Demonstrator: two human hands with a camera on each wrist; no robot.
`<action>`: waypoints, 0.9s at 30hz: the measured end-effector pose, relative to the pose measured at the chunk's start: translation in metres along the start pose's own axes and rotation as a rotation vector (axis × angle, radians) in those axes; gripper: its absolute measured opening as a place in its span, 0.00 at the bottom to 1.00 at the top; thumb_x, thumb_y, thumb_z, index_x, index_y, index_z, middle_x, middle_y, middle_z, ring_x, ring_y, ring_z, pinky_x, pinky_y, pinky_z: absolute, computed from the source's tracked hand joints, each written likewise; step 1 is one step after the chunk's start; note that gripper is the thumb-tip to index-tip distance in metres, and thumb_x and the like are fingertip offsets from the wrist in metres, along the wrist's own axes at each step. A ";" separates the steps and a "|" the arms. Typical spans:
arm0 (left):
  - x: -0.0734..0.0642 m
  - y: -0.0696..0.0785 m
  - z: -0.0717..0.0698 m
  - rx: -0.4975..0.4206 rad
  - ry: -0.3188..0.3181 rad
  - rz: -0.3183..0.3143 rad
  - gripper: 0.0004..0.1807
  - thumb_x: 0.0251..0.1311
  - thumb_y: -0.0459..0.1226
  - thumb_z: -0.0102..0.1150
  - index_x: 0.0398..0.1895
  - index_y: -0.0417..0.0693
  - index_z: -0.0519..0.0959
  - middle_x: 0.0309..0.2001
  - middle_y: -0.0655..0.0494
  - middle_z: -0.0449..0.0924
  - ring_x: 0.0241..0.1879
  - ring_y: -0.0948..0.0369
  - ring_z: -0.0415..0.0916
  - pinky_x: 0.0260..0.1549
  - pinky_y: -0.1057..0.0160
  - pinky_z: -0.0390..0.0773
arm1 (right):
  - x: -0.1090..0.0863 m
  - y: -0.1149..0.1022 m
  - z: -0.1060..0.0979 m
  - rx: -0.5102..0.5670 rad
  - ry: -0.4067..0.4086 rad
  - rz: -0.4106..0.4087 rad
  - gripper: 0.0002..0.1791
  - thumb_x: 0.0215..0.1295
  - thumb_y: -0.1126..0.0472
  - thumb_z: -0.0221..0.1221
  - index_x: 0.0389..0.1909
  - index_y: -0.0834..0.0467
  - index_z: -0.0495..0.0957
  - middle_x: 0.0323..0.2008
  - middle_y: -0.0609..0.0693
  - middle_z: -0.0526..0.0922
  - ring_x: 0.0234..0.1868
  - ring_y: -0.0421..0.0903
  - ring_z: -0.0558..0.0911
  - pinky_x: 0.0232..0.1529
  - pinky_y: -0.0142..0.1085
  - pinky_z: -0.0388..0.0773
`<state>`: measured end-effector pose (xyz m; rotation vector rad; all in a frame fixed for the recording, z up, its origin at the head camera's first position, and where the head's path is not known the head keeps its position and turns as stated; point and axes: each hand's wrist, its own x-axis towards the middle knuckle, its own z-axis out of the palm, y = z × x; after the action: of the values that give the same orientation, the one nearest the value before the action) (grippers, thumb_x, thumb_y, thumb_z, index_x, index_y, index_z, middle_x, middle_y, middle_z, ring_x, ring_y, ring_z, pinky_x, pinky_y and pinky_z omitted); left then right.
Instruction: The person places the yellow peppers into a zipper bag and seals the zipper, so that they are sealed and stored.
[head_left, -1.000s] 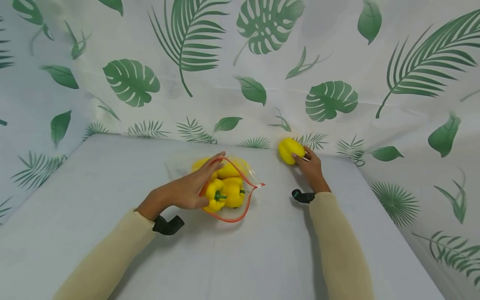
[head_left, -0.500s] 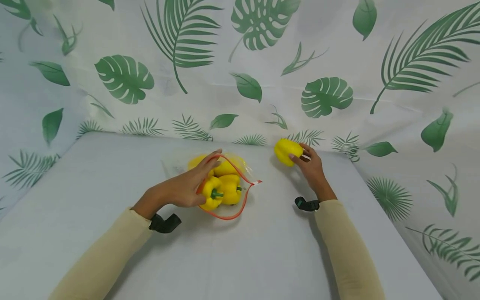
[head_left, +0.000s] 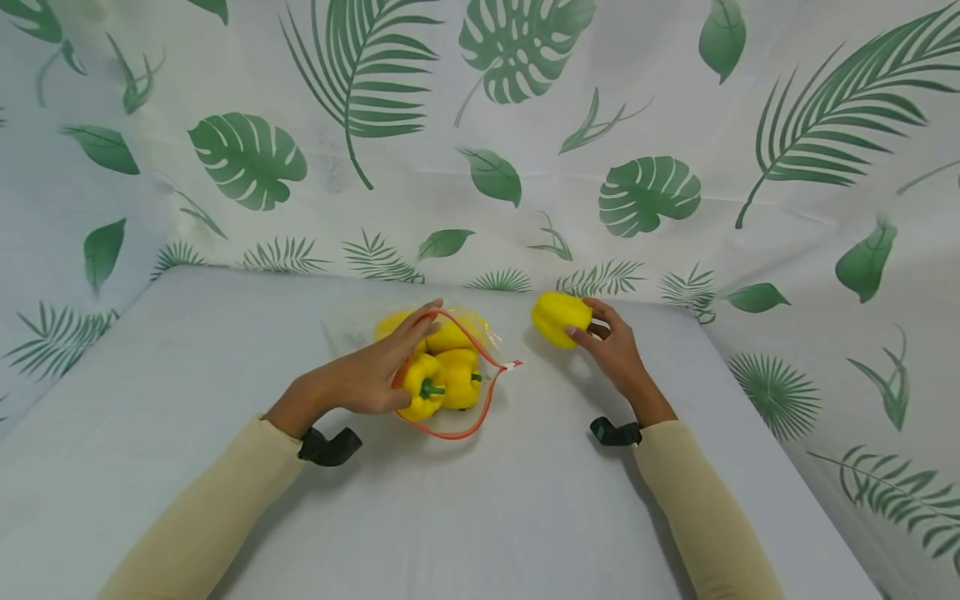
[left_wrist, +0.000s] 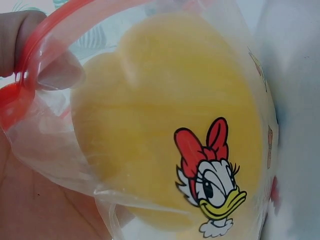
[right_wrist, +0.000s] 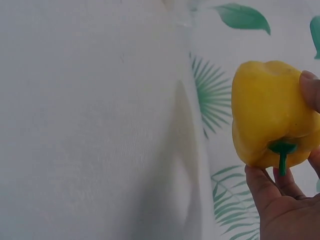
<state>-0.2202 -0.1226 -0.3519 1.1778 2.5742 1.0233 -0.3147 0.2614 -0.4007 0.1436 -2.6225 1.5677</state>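
A clear plastic zip bag point(head_left: 341, 325) with a red rim lies on the table, its mouth spread wide and facing the near right. Several yellow bell peppers point(head_left: 459, 379) with green stems are inside it. My left hand point(head_left: 360, 379) holds the bag at the left side of the rim, thumb and fingers spread apart. The left wrist view shows a cartoon duck print point(left_wrist: 212, 182) on the plastic and a pepper point(left_wrist: 170, 110) behind it. My right hand point(head_left: 618, 346) grips another yellow bell pepper point(head_left: 558, 318) above the table, right of the bag; its green stem shows in the right wrist view.
The white-covered table point(head_left: 480, 517) meets a pale leaf-patterned curtain point(head_left: 420, 192) along its back edge. More of this cloth hangs at the left and right sides. A dark wrist camera point(head_left: 330, 447) sits on each wrist.
My right hand has brought its pepper leftward and nearer, away from the back curtain and closer to the bag. My left hand keeps its hold on the rim. The head view has shifted slightly.
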 end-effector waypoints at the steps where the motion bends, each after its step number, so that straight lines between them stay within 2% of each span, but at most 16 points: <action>1: 0.000 0.000 0.000 0.001 0.000 -0.001 0.56 0.45 0.28 0.55 0.78 0.42 0.37 0.77 0.62 0.21 0.75 0.58 0.33 0.68 0.49 0.50 | -0.002 -0.001 0.000 0.001 -0.006 -0.018 0.42 0.62 0.46 0.64 0.73 0.51 0.58 0.65 0.57 0.64 0.62 0.56 0.70 0.58 0.45 0.72; 6: 0.000 0.000 0.000 -0.004 -0.004 -0.001 0.56 0.44 0.27 0.54 0.78 0.43 0.36 0.77 0.63 0.21 0.75 0.58 0.32 0.68 0.49 0.50 | -0.014 -0.011 0.002 0.029 -0.030 -0.095 0.40 0.63 0.51 0.64 0.73 0.52 0.58 0.65 0.56 0.65 0.61 0.56 0.72 0.54 0.38 0.75; 10: 0.001 0.000 0.001 -0.010 -0.003 0.002 0.56 0.45 0.27 0.54 0.78 0.44 0.35 0.77 0.62 0.21 0.75 0.58 0.32 0.68 0.49 0.51 | -0.025 -0.020 0.003 0.062 -0.058 -0.123 0.39 0.63 0.54 0.64 0.73 0.53 0.59 0.66 0.55 0.65 0.60 0.56 0.72 0.52 0.34 0.75; 17: 0.001 0.001 0.001 -0.023 -0.002 0.003 0.58 0.44 0.27 0.54 0.78 0.47 0.32 0.77 0.60 0.22 0.75 0.58 0.35 0.67 0.49 0.52 | -0.042 -0.035 0.001 0.098 -0.103 -0.175 0.39 0.62 0.54 0.65 0.72 0.55 0.60 0.63 0.56 0.67 0.60 0.55 0.74 0.50 0.32 0.76; 22: 0.001 0.001 0.001 -0.029 0.002 0.004 0.58 0.44 0.27 0.54 0.78 0.48 0.31 0.77 0.63 0.22 0.75 0.57 0.38 0.67 0.49 0.53 | -0.054 -0.043 0.000 0.128 -0.134 -0.219 0.37 0.64 0.56 0.63 0.72 0.53 0.61 0.63 0.57 0.66 0.61 0.56 0.73 0.51 0.32 0.76; 27: 0.002 0.000 0.001 -0.032 0.000 -0.005 0.58 0.44 0.28 0.54 0.78 0.48 0.31 0.77 0.62 0.22 0.74 0.57 0.38 0.67 0.49 0.54 | -0.065 -0.049 0.000 0.149 -0.153 -0.251 0.36 0.65 0.59 0.63 0.72 0.58 0.60 0.65 0.56 0.67 0.60 0.55 0.73 0.51 0.32 0.76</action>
<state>-0.2207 -0.1209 -0.3523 1.1636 2.5499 1.0597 -0.2442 0.2410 -0.3654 0.6003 -2.4706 1.7195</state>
